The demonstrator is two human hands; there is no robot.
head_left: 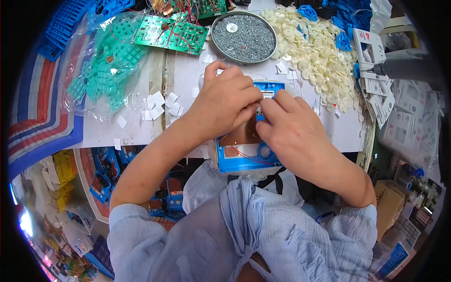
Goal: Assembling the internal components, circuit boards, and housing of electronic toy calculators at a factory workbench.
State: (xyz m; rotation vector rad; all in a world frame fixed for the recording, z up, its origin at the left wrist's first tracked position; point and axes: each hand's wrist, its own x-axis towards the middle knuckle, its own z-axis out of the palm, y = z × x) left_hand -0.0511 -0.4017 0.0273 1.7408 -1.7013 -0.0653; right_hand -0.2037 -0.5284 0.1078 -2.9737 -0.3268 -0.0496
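A blue plastic housing (225, 164) lies at the table's near edge in front of me, partly hanging over it. Inside sits a brown circuit board (242, 135), with thin red wires near its lower end and a round blue ring at the lower right. My left hand (225, 101) reaches over the housing's upper left part, its thumb and forefinger pinched together. From the other side my right hand (293, 129) bends its closed fingers down onto the board's upper right. The two hands' fingertips nearly meet. Whatever they grip is small and hidden behind the fingers.
Beyond the hands stands a round tray (213, 40) of small screws. Cream plastic discs (319, 61) are heaped to its right, green circuit boards (171, 35) to its left. Teal keypads (110, 66) lie in clear plastic at far left. A dark tool (408, 69) juts in at right.
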